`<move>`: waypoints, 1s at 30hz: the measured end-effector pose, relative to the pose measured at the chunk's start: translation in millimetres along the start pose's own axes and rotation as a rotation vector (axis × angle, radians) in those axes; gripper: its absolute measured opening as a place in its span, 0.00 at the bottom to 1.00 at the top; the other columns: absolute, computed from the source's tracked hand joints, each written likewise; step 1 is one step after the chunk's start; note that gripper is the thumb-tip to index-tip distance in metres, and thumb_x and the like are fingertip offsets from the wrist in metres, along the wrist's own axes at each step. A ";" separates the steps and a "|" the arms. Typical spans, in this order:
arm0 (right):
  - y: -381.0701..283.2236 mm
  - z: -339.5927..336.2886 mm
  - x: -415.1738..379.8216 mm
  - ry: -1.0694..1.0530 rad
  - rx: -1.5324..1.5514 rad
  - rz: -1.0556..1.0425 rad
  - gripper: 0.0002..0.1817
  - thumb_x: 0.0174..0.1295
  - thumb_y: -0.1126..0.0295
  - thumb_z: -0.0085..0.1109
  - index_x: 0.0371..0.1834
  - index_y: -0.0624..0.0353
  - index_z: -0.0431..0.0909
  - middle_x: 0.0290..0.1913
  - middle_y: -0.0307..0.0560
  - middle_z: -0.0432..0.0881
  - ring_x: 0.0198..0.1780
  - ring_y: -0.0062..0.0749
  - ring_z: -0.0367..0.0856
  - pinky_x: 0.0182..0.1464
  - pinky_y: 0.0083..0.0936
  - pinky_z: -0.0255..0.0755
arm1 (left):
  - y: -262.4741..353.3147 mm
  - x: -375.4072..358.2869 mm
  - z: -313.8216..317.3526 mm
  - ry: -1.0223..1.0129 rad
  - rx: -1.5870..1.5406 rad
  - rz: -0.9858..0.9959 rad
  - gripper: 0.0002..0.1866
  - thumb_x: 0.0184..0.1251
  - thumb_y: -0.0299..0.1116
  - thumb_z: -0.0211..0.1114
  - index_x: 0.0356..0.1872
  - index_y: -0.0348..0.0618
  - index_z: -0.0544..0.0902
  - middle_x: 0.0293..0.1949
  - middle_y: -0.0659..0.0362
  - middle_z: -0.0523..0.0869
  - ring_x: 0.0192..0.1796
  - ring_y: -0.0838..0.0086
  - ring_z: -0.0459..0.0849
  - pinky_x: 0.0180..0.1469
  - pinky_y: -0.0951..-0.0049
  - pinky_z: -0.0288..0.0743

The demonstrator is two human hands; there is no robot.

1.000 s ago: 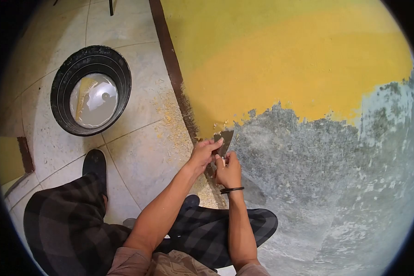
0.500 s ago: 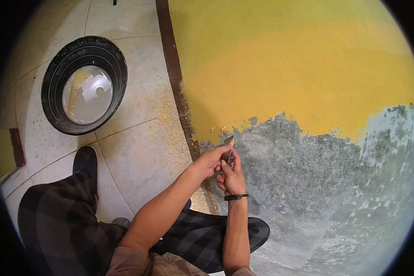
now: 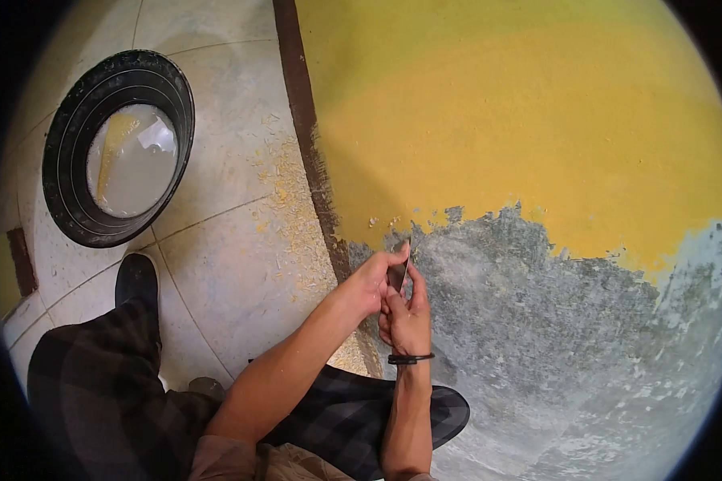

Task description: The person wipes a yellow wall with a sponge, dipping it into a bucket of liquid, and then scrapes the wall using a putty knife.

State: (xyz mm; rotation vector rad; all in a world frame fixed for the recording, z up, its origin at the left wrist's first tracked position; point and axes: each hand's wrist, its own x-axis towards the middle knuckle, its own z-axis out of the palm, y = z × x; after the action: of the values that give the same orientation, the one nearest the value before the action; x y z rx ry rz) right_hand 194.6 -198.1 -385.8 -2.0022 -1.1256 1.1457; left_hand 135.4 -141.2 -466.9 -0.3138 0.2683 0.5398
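Observation:
A flat metal scraper [image 3: 398, 275] points upward between my hands, its blade seen nearly edge-on. My left hand [image 3: 371, 282] pinches it from the left side, thumb near the blade's tip. Around its lower part my right hand [image 3: 407, 325], with a black band at the wrist, is closed; the handle is hidden by the fingers. Both hands are in front of the wall, near the ragged border between yellow paint [image 3: 489, 136] and a bare grey patch [image 3: 521, 313]. A few loose paint flakes [image 3: 383, 222] cling just above the blade.
A black tub [image 3: 60, 188] of cloudy liquid stands on the tiled floor [image 3: 225, 248] to the left. Paint scrapings [image 3: 290, 208] lie along the brown strip [image 3: 301, 104] at the wall's base. My bent legs and dark shoe [image 3: 138, 280] are below.
The view has shifted slightly, so the tub appears farther left. Both hands stay together on the scraper, whose blade shows more of its flat side.

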 end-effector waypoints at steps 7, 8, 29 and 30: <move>-14.8 15.3 -7.4 0.061 0.022 0.050 0.27 0.60 0.78 0.47 0.64 0.51 0.57 0.17 0.35 0.66 0.11 0.15 0.58 0.11 0.16 0.48 | -1.0 1.5 0.1 0.102 -0.013 0.030 0.15 0.62 0.49 0.61 0.25 0.49 0.75 0.20 0.60 0.74 0.20 0.69 0.72 0.24 0.65 0.68; 3.7 3.2 -6.6 0.045 -0.074 -0.043 0.27 0.60 0.78 0.47 0.64 0.50 0.57 0.16 0.35 0.65 0.10 0.16 0.57 0.10 0.17 0.47 | -7.1 2.1 -0.9 0.086 -0.017 -0.030 0.14 0.62 0.48 0.62 0.27 0.50 0.76 0.21 0.60 0.75 0.21 0.69 0.72 0.26 0.65 0.69; -21.4 -9.2 -23.5 -0.045 0.349 0.236 0.27 0.64 0.76 0.48 0.67 0.47 0.58 0.26 0.39 0.71 0.13 0.16 0.59 0.12 0.14 0.49 | -19.8 -5.0 6.5 0.012 -0.056 -0.031 0.23 0.63 0.57 0.57 0.24 0.46 0.74 0.19 0.58 0.74 0.20 0.69 0.72 0.21 0.69 0.67; -21.3 -7.9 -20.4 -0.043 0.352 0.242 0.27 0.64 0.76 0.48 0.67 0.47 0.58 0.26 0.39 0.71 0.13 0.16 0.59 0.12 0.14 0.49 | -19.9 -2.9 7.1 0.017 -0.057 -0.035 0.23 0.63 0.57 0.57 0.24 0.46 0.74 0.19 0.58 0.74 0.20 0.69 0.72 0.21 0.69 0.67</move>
State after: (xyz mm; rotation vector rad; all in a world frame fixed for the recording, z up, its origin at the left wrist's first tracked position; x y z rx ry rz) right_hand 187.6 -206.1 -357.2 -1.8749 -0.6547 1.4049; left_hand 144.9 -156.2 -455.0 -0.3779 0.2634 0.5114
